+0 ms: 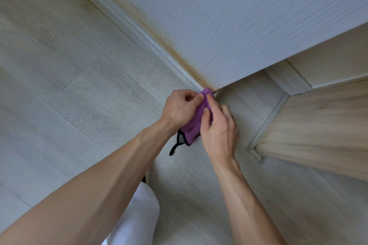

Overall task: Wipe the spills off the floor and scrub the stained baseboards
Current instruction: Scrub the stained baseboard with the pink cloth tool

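The purple cloth (196, 120) is bunched into a long roll, its tip poking up past the grip at the bottom corner of the baseboard (139, 30), black-edged tail hanging back toward the person. The left hand (180, 108) pinches it near the tip, and the right hand (219, 129) wraps the middle, so most of the cloth is hidden. Brown staining runs along the wall (239, 16) beyond the grip. Below lies pale floor (69, 85). A white trouser leg (137, 215) is cut off.

Both bare forearms reach forward and down, hands close together; the left hand (180, 107) and right hand (219, 127) have fingers curled (pinching, thumbs nearly meeting).
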